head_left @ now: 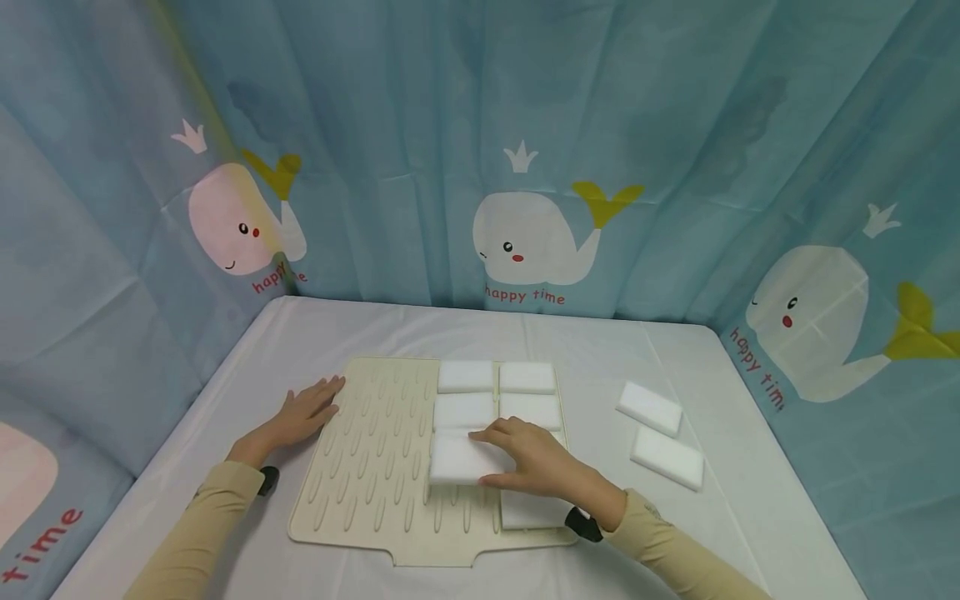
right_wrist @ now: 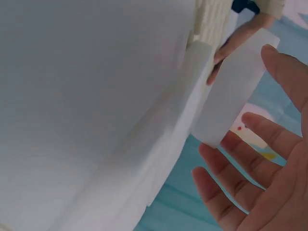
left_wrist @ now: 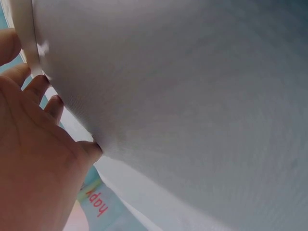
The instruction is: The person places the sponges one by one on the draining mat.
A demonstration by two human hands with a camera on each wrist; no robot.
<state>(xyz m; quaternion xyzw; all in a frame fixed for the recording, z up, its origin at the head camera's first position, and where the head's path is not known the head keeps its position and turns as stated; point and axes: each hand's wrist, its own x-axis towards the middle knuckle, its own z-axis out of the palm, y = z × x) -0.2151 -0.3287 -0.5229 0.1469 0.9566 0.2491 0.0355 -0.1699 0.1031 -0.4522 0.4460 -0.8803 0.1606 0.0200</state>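
A white rectangular sponge [head_left: 461,458] is pinched by its edges between the thumb and fingers of my right hand [head_left: 542,457]. In the right wrist view this sponge [right_wrist: 236,89] is tilted, with the thumb at one end and fingertips at the other. Beneath it lies a beige ridged mat [head_left: 360,467] with a tab at its front edge. Several more white sponges [head_left: 527,377] lie in rows on the mat's right half, partly covered by my right hand and wrist. My left hand [head_left: 300,414] rests with extended fingers at the mat's upper left edge.
Two loose white sponges [head_left: 649,408] lie on the white-covered table [head_left: 757,500], right of the mat. A blue curtain [head_left: 420,150] with whale prints hangs behind the table and along both sides.
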